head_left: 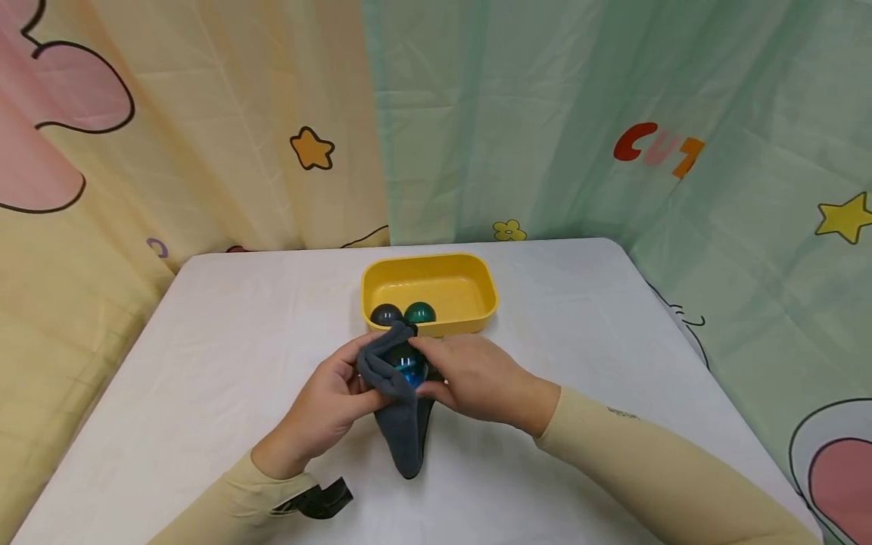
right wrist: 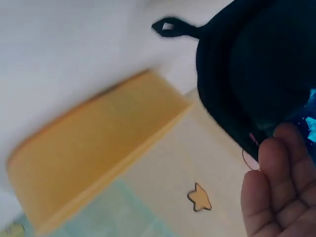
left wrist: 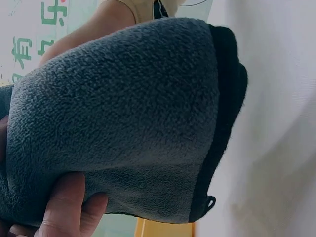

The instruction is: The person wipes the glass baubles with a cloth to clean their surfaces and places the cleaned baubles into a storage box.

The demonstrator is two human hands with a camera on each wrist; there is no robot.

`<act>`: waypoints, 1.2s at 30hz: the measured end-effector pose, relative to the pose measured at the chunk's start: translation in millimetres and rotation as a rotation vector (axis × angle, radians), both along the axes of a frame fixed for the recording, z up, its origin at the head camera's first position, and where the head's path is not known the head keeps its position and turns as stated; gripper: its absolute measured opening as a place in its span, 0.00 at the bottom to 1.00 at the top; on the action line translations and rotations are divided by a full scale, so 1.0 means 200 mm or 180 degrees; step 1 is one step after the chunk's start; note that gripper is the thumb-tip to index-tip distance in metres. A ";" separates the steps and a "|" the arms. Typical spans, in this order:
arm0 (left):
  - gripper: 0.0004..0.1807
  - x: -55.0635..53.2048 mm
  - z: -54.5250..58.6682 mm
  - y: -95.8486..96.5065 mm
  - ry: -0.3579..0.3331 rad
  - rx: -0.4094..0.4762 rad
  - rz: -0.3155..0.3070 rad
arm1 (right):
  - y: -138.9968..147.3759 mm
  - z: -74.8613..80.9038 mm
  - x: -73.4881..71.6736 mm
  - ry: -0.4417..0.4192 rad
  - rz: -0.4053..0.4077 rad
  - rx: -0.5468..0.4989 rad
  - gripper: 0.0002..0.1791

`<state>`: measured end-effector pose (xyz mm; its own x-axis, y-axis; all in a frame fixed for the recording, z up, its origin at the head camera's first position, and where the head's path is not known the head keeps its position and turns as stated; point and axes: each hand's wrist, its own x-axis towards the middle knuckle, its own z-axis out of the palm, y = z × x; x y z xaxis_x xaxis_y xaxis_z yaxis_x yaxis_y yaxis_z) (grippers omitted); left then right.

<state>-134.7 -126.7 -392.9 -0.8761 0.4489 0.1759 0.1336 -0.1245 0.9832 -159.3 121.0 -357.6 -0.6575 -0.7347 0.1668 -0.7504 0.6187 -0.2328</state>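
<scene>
My left hand (head_left: 330, 393) grips a dark grey fleecy cloth (head_left: 405, 428), which is folded over and hangs in a point toward me. Black edging and a small loop show on the cloth (left wrist: 128, 98) in the left wrist view. A shiny blue ball (head_left: 412, 369) sits in the fold of the cloth. Thumb and fingers of my right hand (head_left: 477, 375) pinch this ball from its right side. In the right wrist view, a strip of the glittery blue ball (right wrist: 311, 126) appears beside the curled fingers (right wrist: 274, 160).
Just beyond my hands stands a yellow tray (head_left: 477, 322) on the white-covered table (head_left: 579, 318). Inside it, a dark grey ball (head_left: 386, 315) and a green ball (head_left: 419, 312) lie by the near wall. Patterned curtains (head_left: 436, 136) hang behind and beside the table.
</scene>
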 end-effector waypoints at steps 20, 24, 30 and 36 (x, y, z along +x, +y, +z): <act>0.39 -0.01 0.02 -0.02 -0.0066 0.0064 -0.0044 | -0.01 0.02 0.03 -0.0097 0.0121 -0.0139 0.37; 0.39 -0.01 0.02 -0.02 -0.0032 0.0024 -0.0139 | 0.00 0.01 0.02 -0.0013 0.0076 -0.0106 0.35; 0.39 -0.02 0.01 -0.01 0.0009 0.0048 -0.0176 | -0.03 -0.03 0.03 -0.1239 -0.0489 -0.0712 0.15; 0.41 -0.02 0.00 0.00 -0.0083 0.0037 -0.0045 | -0.05 -0.04 0.05 -0.1345 -0.0553 -0.0964 0.22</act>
